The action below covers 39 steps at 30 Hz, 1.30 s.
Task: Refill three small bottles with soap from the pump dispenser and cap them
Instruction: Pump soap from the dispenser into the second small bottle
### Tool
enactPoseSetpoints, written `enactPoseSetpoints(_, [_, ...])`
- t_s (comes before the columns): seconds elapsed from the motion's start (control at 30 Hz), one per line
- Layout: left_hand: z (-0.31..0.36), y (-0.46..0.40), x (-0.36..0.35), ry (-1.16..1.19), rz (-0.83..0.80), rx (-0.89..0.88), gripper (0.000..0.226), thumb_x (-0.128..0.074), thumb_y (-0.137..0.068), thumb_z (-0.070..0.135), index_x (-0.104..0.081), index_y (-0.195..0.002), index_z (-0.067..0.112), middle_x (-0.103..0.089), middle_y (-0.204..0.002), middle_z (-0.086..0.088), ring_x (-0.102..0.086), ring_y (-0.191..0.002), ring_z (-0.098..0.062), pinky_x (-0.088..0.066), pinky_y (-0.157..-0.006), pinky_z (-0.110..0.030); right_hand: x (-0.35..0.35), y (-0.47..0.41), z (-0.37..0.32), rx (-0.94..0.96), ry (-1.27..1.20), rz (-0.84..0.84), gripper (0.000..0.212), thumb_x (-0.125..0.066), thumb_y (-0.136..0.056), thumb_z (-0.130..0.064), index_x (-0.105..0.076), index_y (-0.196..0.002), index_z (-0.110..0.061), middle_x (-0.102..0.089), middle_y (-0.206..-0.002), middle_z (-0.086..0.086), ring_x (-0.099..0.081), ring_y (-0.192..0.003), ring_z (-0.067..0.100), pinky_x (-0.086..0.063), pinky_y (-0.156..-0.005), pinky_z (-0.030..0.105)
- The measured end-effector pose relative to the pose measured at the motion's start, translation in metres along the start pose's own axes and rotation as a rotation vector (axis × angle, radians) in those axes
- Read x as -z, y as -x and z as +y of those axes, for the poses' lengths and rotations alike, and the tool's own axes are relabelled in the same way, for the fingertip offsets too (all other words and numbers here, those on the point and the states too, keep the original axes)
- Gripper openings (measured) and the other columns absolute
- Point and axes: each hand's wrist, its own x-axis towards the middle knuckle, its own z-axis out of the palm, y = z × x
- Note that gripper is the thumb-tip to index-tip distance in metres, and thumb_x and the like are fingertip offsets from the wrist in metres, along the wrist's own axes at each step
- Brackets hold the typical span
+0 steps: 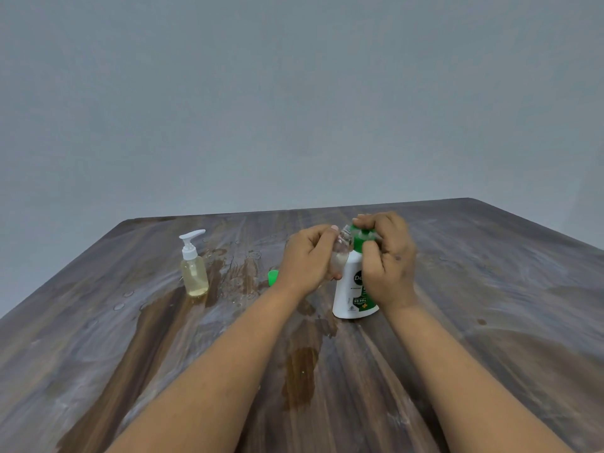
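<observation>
A dark wood-grain tabletop [490,289] fills the lower half of the frame, its surface streaked with pale smears and wet patches, with water beads left of centre. Behind it, a plain grey wall [294,93] takes up the whole upper half.

At centre right stands a white pump dispenser [351,289] with a green label and a green pump head. The person's right hand [387,256] sits over that pump head, fingers curled around it from above and from the right, the forearm running down to the lower right corner. Just left of it, the left hand [307,256] grips a small clear bottle [340,253], holding it tilted with its open neck touching or just under the green spout; the exact contact is hidden by the fingers. A little pale liquid shows in the bottle's lower part. The left forearm stretches down toward the bottom centre-left of the frame.

A small green cap [272,277] lies on the tabletop just left of the left hand, partly hidden behind the wrist. Well apart, at centre left, a clear bottle with a white pump top [193,269] stands upright, filled with yellowish liquid, on the edge of a wet patch.
</observation>
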Motion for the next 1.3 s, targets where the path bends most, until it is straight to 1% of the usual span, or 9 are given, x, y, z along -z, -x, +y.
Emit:
enactPoseSetpoints(0.17, [0.0025,0.0037,-0.0012,0.066,0.009,0.076,0.038,-0.047,-0.102,0.019,-0.063,-0.068,0.012,-0.06,-0.047,0.004,-0.058,-0.042,-0.011,-0.043,-0.038,-0.018,0.0009,0.0005,-0.0007,0.021,0.004,-0.017,0.035,-0.044,-0.07,0.001,-0.066,-0.097,-0.004,-0.057,-0.098,-0.006,-0.057,-0.094,0.023,-0.047,-0.079,0.03])
enactPoseSetpoints(0.3, [0.0018,0.0043,-0.0023,0.06,0.023,0.076,0.038,-0.047,-0.102,0.02,-0.066,-0.076,0.0,-0.06,-0.055,-0.004,-0.06,-0.045,-0.017,-0.043,-0.038,-0.02,0.0008,0.0004,0.0015,0.003,-0.006,-0.01,0.032,-0.04,-0.073,-0.006,-0.066,-0.092,-0.005,-0.058,-0.094,-0.005,-0.057,-0.092,0.023,-0.047,-0.077,0.031])
enactPoseSetpoints(0.47, [0.002,0.0057,-0.0027,0.075,0.04,0.053,0.044,-0.048,-0.102,0.019,-0.06,-0.06,0.021,-0.057,-0.049,0.0,-0.059,-0.045,-0.022,-0.041,-0.037,-0.019,-0.0013,0.0,0.002,-0.013,-0.004,0.004,0.028,-0.041,-0.072,-0.001,-0.065,-0.085,-0.005,-0.057,-0.089,-0.004,-0.057,-0.089,0.022,-0.046,-0.074,0.028])
enactPoseSetpoints(0.67, [0.0012,0.0065,-0.0027,0.083,0.04,0.049,0.043,-0.047,-0.102,0.019,-0.06,-0.061,0.019,-0.056,-0.052,-0.004,-0.06,-0.05,-0.029,-0.041,-0.038,-0.019,-0.0004,0.0005,0.0009,-0.007,-0.023,0.0,0.034,-0.044,-0.072,0.001,-0.065,-0.096,-0.006,-0.059,-0.096,0.0,-0.058,-0.094,0.024,-0.047,-0.078,0.028])
enactPoseSetpoints(0.83, [-0.0002,0.0057,-0.0034,0.072,0.042,0.051,0.041,-0.048,-0.102,0.019,-0.057,-0.062,0.012,-0.053,-0.054,-0.009,-0.058,-0.051,-0.032,-0.041,-0.037,-0.019,-0.0014,0.0009,0.0019,-0.013,-0.019,0.019,0.029,-0.04,-0.073,-0.006,-0.065,-0.088,-0.008,-0.056,-0.09,-0.013,-0.058,-0.089,0.023,-0.047,-0.073,0.03])
enactPoseSetpoints(0.93, [-0.0008,0.0063,-0.0035,0.069,0.046,0.05,0.043,-0.049,-0.102,0.02,-0.056,-0.059,0.017,-0.053,-0.05,-0.005,-0.059,-0.048,-0.03,-0.04,-0.037,-0.019,-0.0026,0.0012,0.0027,-0.014,-0.02,0.028,0.028,-0.04,-0.073,-0.001,-0.065,-0.084,-0.008,-0.054,-0.087,-0.016,-0.057,-0.086,0.024,-0.047,-0.071,0.033])
enactPoseSetpoints(1.07, [-0.0006,0.0069,-0.0024,0.06,0.049,0.04,0.047,-0.048,-0.102,0.021,-0.057,-0.055,0.026,-0.055,-0.048,0.003,-0.061,-0.045,-0.027,-0.038,-0.037,-0.018,-0.0025,0.0013,0.0017,0.003,-0.03,0.026,0.033,-0.041,-0.072,0.0,-0.066,-0.093,-0.007,-0.057,-0.092,-0.007,-0.057,-0.091,0.023,-0.049,-0.076,0.033])
enactPoseSetpoints(1.2, [-0.001,0.0071,-0.0031,0.063,0.057,0.037,0.048,-0.048,-0.102,0.024,-0.061,-0.055,0.029,-0.059,-0.051,0.002,-0.063,-0.045,-0.03,-0.04,-0.038,-0.02,-0.0018,0.0013,0.0022,0.014,-0.049,0.034,0.034,-0.039,-0.074,-0.009,-0.066,-0.094,-0.008,-0.055,-0.095,-0.019,-0.058,-0.093,0.02,-0.048,-0.077,0.028])
enactPoseSetpoints(1.3, [-0.0017,0.0068,-0.0033,0.074,0.057,0.048,0.048,-0.049,-0.101,0.023,-0.06,-0.055,0.027,-0.058,-0.051,0.002,-0.062,-0.044,-0.028,-0.042,-0.037,-0.021,-0.003,0.0004,0.0037,-0.013,-0.043,0.045,0.031,-0.039,-0.074,-0.01,-0.067,-0.088,-0.007,-0.058,-0.089,-0.011,-0.058,-0.088,0.019,-0.048,-0.073,0.03])
